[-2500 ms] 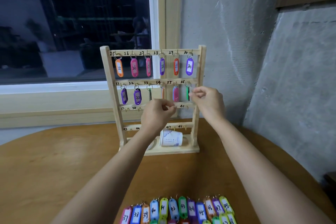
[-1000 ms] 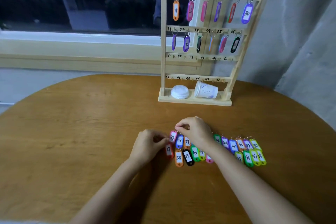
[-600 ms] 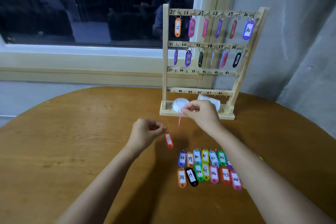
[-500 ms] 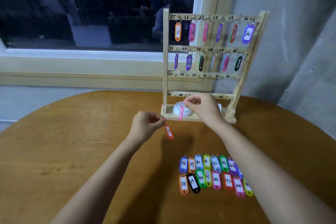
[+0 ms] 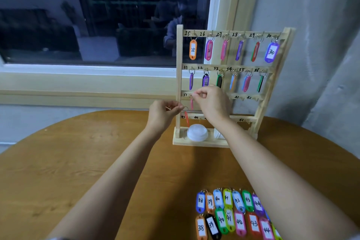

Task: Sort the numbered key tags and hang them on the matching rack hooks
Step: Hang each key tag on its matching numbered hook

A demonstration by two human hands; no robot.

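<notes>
A wooden key rack [image 5: 179, 76] stands at the table's far side, its two upper rows hung with coloured tags numbered 25 to 36. My right hand [image 5: 211, 103] pinches the ring of a pink tag [image 5: 191, 103] at the hook marked 37 on the third row. Just left of it, my left hand [image 5: 164, 113] pinches the ring of a red tag [image 5: 186, 118] that dangles beside the rack's left post. Several loose tags [image 5: 231, 214], numbered 38 to 44, lie in two rows on the table near me.
A white lid [image 5: 197, 132] and a tipped paper cup [image 5: 218, 134] lie on the rack's base. The round wooden table [image 5: 78, 161] sits against a window sill and a grey wall on the right.
Both hands picked a tag each from the table rows and rose to the rack. The right hand brought the pink tag up to hook 37; the left followed with the red tag.
</notes>
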